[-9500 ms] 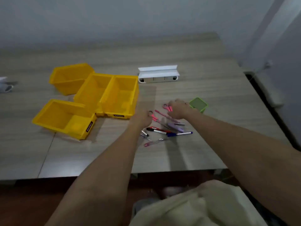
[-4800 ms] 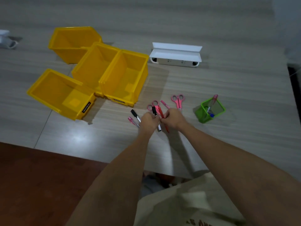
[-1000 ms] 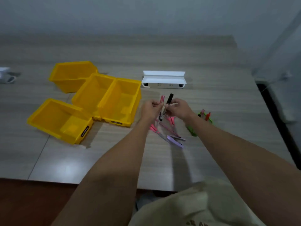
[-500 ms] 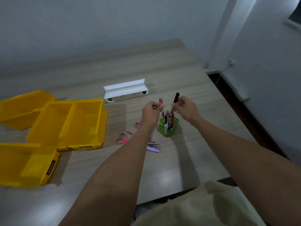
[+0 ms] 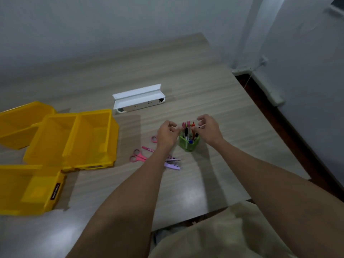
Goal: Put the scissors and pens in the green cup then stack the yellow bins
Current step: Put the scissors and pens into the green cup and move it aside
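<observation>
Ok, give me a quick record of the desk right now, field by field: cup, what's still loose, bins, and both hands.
green cup: upright on the table, several pens standing in it
loose items: pink scissors, a pink pen, purple items, all left of the cup
second scissors: only a pink handle shows beside the left hand
yellow bins: four, side by side, not stacked
left hand: just left of the cup, fingers curled, apparently empty
right hand: just right of the cup, fingers loosely open, apparently empty
white case: open, behind the cup
</observation>
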